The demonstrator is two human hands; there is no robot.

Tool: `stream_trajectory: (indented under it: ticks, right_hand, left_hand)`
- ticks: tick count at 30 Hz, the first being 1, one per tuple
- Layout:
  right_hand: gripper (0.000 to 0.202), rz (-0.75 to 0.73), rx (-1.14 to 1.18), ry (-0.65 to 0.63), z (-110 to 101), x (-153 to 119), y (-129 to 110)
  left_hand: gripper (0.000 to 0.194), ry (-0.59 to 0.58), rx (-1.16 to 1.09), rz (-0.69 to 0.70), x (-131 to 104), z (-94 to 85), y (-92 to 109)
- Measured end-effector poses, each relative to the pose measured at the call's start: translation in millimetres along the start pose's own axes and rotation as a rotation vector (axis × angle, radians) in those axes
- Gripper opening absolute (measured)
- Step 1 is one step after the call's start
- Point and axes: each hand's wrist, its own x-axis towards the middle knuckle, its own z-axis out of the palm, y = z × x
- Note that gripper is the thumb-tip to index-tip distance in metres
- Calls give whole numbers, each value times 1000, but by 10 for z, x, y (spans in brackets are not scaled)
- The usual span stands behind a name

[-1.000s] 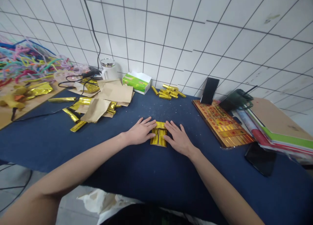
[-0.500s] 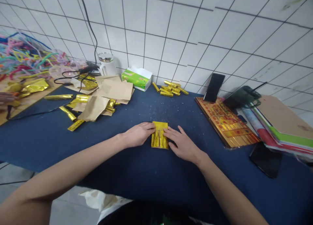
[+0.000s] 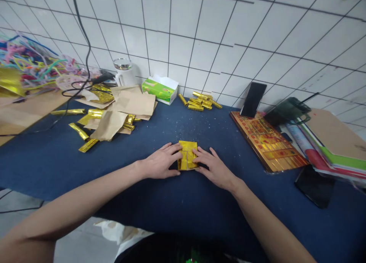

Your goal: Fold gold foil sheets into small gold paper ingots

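A small square of folded gold foil paper (image 3: 188, 156) lies flat on the blue table in front of me. A crosswise strip runs along its far edge, and two flaps meet at a seam below. At its left side, my left hand (image 3: 160, 160) is open, fingers apart, fingertips on the paper and the thumb by its lower left corner. My right hand (image 3: 215, 167) rests open on the opposite side, with fingers spread and fingertips on the right edge. Beyond the paper, several rolled gold foil tubes (image 3: 200, 102) are heaped near the wall.
On the left are brown paper sheets (image 3: 134, 99), more gold rolls (image 3: 78, 131), a black cable (image 3: 82, 23) and a white mug (image 3: 125, 74). A green tissue pack (image 3: 160, 89) stands by the wall. A phone (image 3: 253, 99) leans upright behind an orange-gold stack (image 3: 265, 141) on the right.
My left hand's fingers have spread, and its thumb has come down to the paper's near corner. The flaps look flatter. At far left, another person's hand has left view and a gold sheet shows higher.
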Motion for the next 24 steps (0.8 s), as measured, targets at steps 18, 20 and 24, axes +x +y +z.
stream_trajectory:
  ticks: [18,20,24]
  right_hand:
    - [20,128,139,183,141,81,44]
    - [18,135,129,206,158,97,48]
    - [18,147,111,263,185,125,33]
  left_hand:
    - [18,147,-253,-273,83,192,61]
    - [22,169,-250,-291,93,200,62]
    - [16,181,-255,-327,113,203,79]
